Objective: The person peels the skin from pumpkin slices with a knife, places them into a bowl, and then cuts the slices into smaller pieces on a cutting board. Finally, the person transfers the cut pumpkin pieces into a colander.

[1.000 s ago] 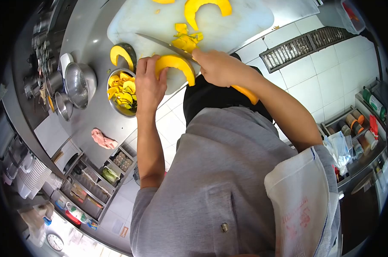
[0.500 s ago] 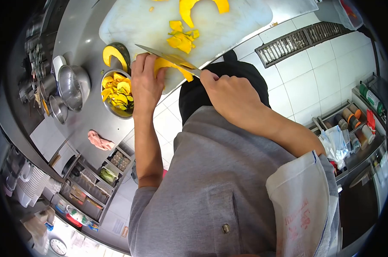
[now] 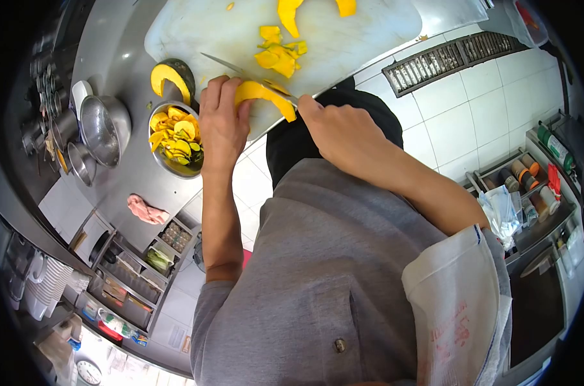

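My left hand (image 3: 222, 119) grips one end of a curved yellow pumpkin wedge (image 3: 264, 94) at the near edge of the white cutting board (image 3: 208, 35). Closed around a knife handle is my right hand (image 3: 347, 132), on the other side of the wedge. The knife (image 3: 222, 62) has its blade along the wedge's far side, partly hidden behind it, with the tip pointing up and left. Beyond lies a small heap of yellow pumpkin pieces (image 3: 279, 59). Left of my left hand, a steel bowl (image 3: 155, 151) holds pumpkin peelings (image 3: 182, 132), beside a dark-skinned pumpkin chunk (image 3: 184, 72).
More pumpkin wedges (image 3: 288, 16) lie at the board's far side. Steel bowls (image 3: 102, 128) and a pink cloth (image 3: 146, 210) rest on the metal counter (image 3: 128, 77) to the left. A floor drain grate (image 3: 453, 61) and a shelf with bottles (image 3: 530, 186) are at right.
The knife blade has shifted behind the wedge, and the wedge has turned so more of its face shows. Both hands keep their holds. The whole view has shifted slightly.
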A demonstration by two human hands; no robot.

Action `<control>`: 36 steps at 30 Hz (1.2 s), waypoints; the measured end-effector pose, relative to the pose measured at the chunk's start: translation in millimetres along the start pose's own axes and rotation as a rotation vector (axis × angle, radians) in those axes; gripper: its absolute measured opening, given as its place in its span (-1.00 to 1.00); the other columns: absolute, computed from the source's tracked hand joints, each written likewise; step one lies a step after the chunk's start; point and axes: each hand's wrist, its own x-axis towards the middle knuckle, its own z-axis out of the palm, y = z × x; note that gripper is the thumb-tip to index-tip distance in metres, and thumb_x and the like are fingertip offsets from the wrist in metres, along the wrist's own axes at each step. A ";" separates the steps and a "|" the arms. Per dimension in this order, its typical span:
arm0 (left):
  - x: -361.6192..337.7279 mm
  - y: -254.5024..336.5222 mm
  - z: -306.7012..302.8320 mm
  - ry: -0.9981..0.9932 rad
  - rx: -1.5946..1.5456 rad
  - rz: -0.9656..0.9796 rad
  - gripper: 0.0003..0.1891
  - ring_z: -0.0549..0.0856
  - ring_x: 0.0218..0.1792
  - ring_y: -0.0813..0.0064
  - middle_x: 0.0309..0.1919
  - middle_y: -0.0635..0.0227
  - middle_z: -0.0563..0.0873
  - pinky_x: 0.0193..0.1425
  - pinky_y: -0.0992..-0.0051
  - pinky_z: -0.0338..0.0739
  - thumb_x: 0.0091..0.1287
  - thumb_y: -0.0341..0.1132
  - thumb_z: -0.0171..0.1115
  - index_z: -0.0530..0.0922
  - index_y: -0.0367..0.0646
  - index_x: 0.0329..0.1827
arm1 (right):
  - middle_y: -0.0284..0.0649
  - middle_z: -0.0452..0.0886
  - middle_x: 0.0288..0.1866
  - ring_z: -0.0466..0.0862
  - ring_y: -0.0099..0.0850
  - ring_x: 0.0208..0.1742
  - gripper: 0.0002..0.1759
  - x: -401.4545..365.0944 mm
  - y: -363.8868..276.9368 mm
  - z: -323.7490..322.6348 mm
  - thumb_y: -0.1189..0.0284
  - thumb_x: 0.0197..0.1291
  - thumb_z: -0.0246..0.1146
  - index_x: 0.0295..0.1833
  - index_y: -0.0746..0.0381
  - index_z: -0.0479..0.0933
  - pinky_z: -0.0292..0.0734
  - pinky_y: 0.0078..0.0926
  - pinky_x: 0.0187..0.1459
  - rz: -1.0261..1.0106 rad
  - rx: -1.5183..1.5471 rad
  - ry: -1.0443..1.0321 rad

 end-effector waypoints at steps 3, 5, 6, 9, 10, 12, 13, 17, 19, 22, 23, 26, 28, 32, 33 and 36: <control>-0.7 -1.3 -0.4 -0.003 -0.012 0.001 -0.57 0.63 0.03 -0.03 0.03 0.07 0.61 0.10 0.19 0.56 0.09 -0.52 0.47 0.56 -0.21 0.05 | 0.11 0.69 -0.35 0.72 0.13 -0.27 -0.78 23.0 5.6 7.2 0.54 0.26 0.08 0.01 0.30 0.32 0.61 0.10 -0.27 0.030 0.047 0.005; -1.1 -2.2 -0.2 -0.004 -0.033 -0.001 -0.56 0.63 0.02 -0.03 0.03 0.07 0.61 0.09 0.19 0.56 0.10 -0.51 0.47 0.56 -0.22 0.06 | 0.17 0.68 -0.28 0.70 0.17 -0.20 -0.73 32.8 8.9 5.9 0.50 0.27 0.10 0.07 0.28 0.33 0.58 0.16 -0.19 0.022 0.058 -0.025; -2.2 -1.6 -1.3 -0.003 -0.032 -0.001 -0.56 0.63 0.02 -0.03 0.03 0.07 0.61 0.09 0.19 0.56 0.10 -0.51 0.47 0.56 -0.22 0.06 | 0.17 0.68 -0.28 0.70 0.17 -0.20 -0.73 36.6 12.6 3.7 0.50 0.27 0.10 0.07 0.28 0.33 0.58 0.16 -0.19 0.020 0.057 -0.024; 0.1 -1.1 -2.2 0.005 -0.001 0.023 -0.57 0.63 0.00 -0.04 0.02 0.07 0.61 0.08 0.19 0.56 0.10 -0.51 0.48 0.55 -0.23 0.05 | 0.19 0.67 -0.25 0.68 0.20 -0.16 -0.69 44.2 24.7 -6.0 0.48 0.26 0.14 0.10 0.27 0.34 0.56 0.17 -0.13 -0.003 0.129 -0.078; -0.7 -0.9 -0.8 0.022 0.011 -0.009 -0.56 0.63 -0.01 -0.04 0.01 0.07 0.61 0.07 0.18 0.56 0.09 -0.50 0.48 0.55 -0.23 0.05 | 0.20 0.66 -0.25 0.67 0.21 -0.16 -0.69 44.7 26.5 -7.0 0.48 0.25 0.14 0.10 0.27 0.34 0.56 0.16 -0.13 -0.006 0.114 -0.066; -5.2 -1.7 -0.5 0.041 0.027 -0.049 -0.56 0.63 -0.03 -0.03 -0.01 0.07 0.61 0.06 0.18 0.56 0.09 -0.50 0.49 0.55 -0.23 0.04 | 0.20 0.66 -0.25 0.67 0.21 -0.16 -0.68 42.6 24.4 -10.1 0.48 0.25 0.15 0.10 0.27 0.34 0.56 0.16 -0.13 -0.016 0.100 -0.060; -7.5 -2.6 -0.5 0.036 0.033 -0.115 -0.56 0.62 -0.02 -0.02 -0.03 0.08 0.61 0.07 0.17 0.54 0.08 -0.50 0.49 0.55 -0.23 0.04 | 0.18 0.67 -0.27 0.67 0.20 -0.18 -0.69 36.0 19.5 -14.5 0.50 0.24 0.15 0.09 0.27 0.34 0.56 0.14 -0.15 -0.003 0.050 -0.035; -3.0 6.7 -2.5 0.102 0.086 -0.060 -0.56 0.58 -0.01 0.02 -0.06 0.11 0.61 0.11 0.18 0.49 0.07 -0.49 0.49 0.56 -0.23 0.04 | 0.09 0.67 -0.39 0.71 0.12 -0.30 -0.73 9.2 10.0 -17.7 0.54 0.21 0.14 0.03 0.29 0.34 0.60 0.06 -0.26 -0.064 -0.099 0.041; 0.7 9.4 -3.1 0.090 0.073 -0.028 -0.56 0.57 0.00 0.03 -0.05 0.12 0.61 0.11 0.19 0.48 0.07 -0.49 0.49 0.56 -0.22 0.04 | 0.02 0.67 -0.45 0.74 0.00 -0.35 -0.79 -4.0 2.8 -19.5 0.54 0.21 0.15 -0.05 0.31 0.37 0.62 -0.07 -0.36 -0.079 -0.151 0.067; 0.8 6.4 0.7 0.064 0.061 0.011 -0.57 0.56 0.00 0.04 -0.04 0.14 0.62 0.11 0.20 0.48 0.08 -0.50 0.48 0.57 -0.23 0.03 | -0.07 0.67 -0.53 0.77 -0.16 -0.44 -0.84 -16.7 -1.8 -15.7 0.52 0.20 0.18 -0.13 0.33 0.40 0.64 -0.25 -0.48 -0.091 -0.210 0.107; 0.7 4.9 2.2 0.049 0.060 0.022 -0.58 0.57 -0.01 0.03 -0.03 0.14 0.63 0.10 0.19 0.48 0.08 -0.50 0.48 0.58 -0.23 0.03 | -0.10 0.66 -0.55 0.76 -0.20 -0.47 -0.84 -19.2 -1.8 -13.1 0.52 0.20 0.19 -0.14 0.32 0.40 0.63 -0.29 -0.51 -0.086 -0.216 0.124; -0.5 4.5 4.1 0.055 0.038 0.014 -0.60 0.57 0.00 0.03 -0.02 0.14 0.64 0.11 0.20 0.48 0.09 -0.51 0.47 0.59 -0.24 0.01 | -0.12 0.65 -0.57 0.76 -0.23 -0.50 -0.85 -22.2 -2.1 -6.9 0.52 0.19 0.19 -0.15 0.33 0.41 0.64 -0.32 -0.52 -0.094 -0.226 0.185; -0.9 3.7 5.5 0.057 0.019 0.009 -0.61 0.57 0.00 0.03 -0.01 0.14 0.64 0.12 0.20 0.49 0.09 -0.51 0.47 0.59 -0.24 0.01 | -0.13 0.65 -0.57 0.76 -0.22 -0.50 -0.85 -21.0 -3.4 -6.6 0.53 0.19 0.19 -0.15 0.33 0.41 0.64 -0.32 -0.52 -0.085 -0.230 0.187; -2.6 -0.5 7.8 0.068 -0.013 0.000 -0.62 0.58 0.02 0.04 0.00 0.14 0.64 0.14 0.21 0.49 0.11 -0.50 0.46 0.59 -0.23 0.02 | -0.11 0.66 -0.56 0.76 -0.20 -0.49 -0.85 -14.0 -3.0 -6.6 0.52 0.20 0.18 -0.14 0.34 0.41 0.64 -0.30 -0.51 -0.069 -0.194 0.130; -2.5 -0.9 8.0 0.069 -0.014 -0.003 -0.62 0.58 0.02 0.04 0.00 0.14 0.64 0.14 0.21 0.49 0.11 -0.50 0.46 0.59 -0.23 0.02 | -0.11 0.66 -0.56 0.76 -0.20 -0.49 -0.85 -10.7 -2.4 -6.2 0.52 0.20 0.18 -0.14 0.34 0.41 0.64 -0.30 -0.51 -0.070 -0.196 0.128; -2.1 -1.1 7.8 0.069 -0.030 -0.003 -0.62 0.58 0.03 0.04 0.02 0.13 0.64 0.14 0.21 0.50 0.12 -0.48 0.47 0.60 -0.21 0.03 | 0.03 0.66 -0.49 0.74 -0.02 -0.43 -0.82 4.2 1.0 -1.6 0.57 0.22 0.13 -0.08 0.31 0.35 0.62 -0.07 -0.44 -0.037 -0.085 0.074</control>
